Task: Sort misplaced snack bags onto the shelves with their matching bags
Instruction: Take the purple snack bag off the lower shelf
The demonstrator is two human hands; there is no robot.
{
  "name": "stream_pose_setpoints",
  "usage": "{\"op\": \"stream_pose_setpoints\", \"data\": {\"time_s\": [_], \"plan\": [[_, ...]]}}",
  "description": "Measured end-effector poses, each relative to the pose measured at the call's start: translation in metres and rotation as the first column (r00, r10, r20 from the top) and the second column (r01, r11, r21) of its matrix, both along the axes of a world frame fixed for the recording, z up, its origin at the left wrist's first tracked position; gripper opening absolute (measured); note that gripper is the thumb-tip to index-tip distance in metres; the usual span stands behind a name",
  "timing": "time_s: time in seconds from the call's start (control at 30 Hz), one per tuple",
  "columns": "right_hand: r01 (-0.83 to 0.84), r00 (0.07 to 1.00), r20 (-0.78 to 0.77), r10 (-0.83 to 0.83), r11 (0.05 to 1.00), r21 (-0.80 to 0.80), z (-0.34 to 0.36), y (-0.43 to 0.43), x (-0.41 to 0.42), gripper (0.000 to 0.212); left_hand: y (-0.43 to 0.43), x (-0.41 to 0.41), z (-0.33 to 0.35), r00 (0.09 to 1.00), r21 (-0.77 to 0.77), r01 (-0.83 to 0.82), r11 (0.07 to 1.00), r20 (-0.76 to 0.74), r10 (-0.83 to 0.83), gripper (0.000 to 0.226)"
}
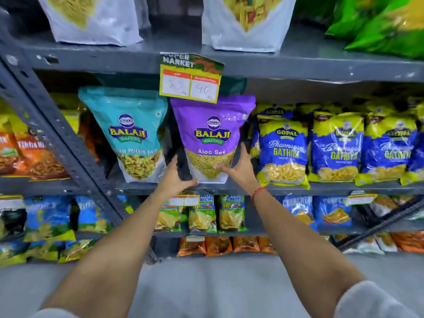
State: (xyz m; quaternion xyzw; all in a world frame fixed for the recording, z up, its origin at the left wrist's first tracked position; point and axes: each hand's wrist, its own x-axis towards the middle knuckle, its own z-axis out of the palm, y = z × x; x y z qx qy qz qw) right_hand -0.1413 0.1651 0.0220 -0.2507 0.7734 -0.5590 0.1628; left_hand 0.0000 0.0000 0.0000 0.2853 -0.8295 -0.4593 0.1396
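Purple Balaji Aloo Sev bag (212, 136): upright on the grey middle shelf (321, 188), at centre of view, base at the shelf's front edge. Nearest the camera, two bare forearms reach in from 7 and 5 o'clock, a grey sleeve (367, 301) on the right arm. Left hand (176, 177): curled around the bag's lower left corner, thumb up beside its left edge, fingers under the base. Right hand (238, 169): spread against the bag's lower right side, thumb across the clear front window, fingers up along the right edge; a red thread band (260, 191) circles the wrist. Both hands grip the bag between them. At 9 o'clock of the bag, just beside it, stands a teal Balaji bag (130, 134). At 3 o'clock, a row of blue-and-yellow Gopal Gathiya bags (284, 152) fills the same shelf. At 12 o'clock, a price tag (190, 79) hangs from the upper shelf edge, overlapping the bag's top. Below, at 6 o'clock, lower shelves carry small green bags (203, 214) and orange packets (218, 245). Farthest up, white pouches (245, 24) sit on the top shelf.
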Motion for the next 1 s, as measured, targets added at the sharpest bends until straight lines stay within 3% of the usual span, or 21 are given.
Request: {"op": "stream_pose_setpoints", "data": {"time_s": [0.07, 0.2, 0.4, 0.6, 0.8, 1.0], "plan": [[-0.074, 0.994, 0.072, 0.081, 0.993, -0.093, -0.001, -0.009, -0.010, 0.100, -0.009, -0.013, 0.006, 0.998, 0.006, 0.052, 0.999, -0.019, -0.052, 0.115], [-0.079, 0.991, 0.109, 0.084, 0.996, -0.049, -0.006, -0.018, -0.022, 0.082, -0.016, -0.032, 0.012, 0.993, 0.034, 0.087, 0.996, 0.077, -0.090, 0.103], [-0.055, 0.997, 0.055, 0.059, 0.996, -0.063, -0.004, -0.005, -0.013, 0.071, -0.006, -0.026, 0.010, 0.997, 0.083, 0.065, 0.994, -0.049, -0.061, 0.074], [-0.045, 0.996, 0.071, 0.056, 0.988, -0.148, 0.002, 0.037, 0.021, 0.066, 0.034, 0.017, 0.023, 0.989, 0.060, 0.120, 0.991, -0.089, -0.115, 0.084], [-0.045, 0.998, 0.023, 0.052, 0.971, -0.233, 0.032, 0.088, 0.055, 0.065, 0.074, 0.045, 0.049, 0.978, -0.002, 0.160, 0.987, -0.134, -0.159, 0.083], [-0.024, 0.990, -0.136, -0.029, 0.927, -0.373, 0.105, 0.131, 0.062, 0.055, 0.104, 0.042, 0.126, 0.916, -0.163, 0.194, 0.967, -0.322, -0.238, 0.072]]}}
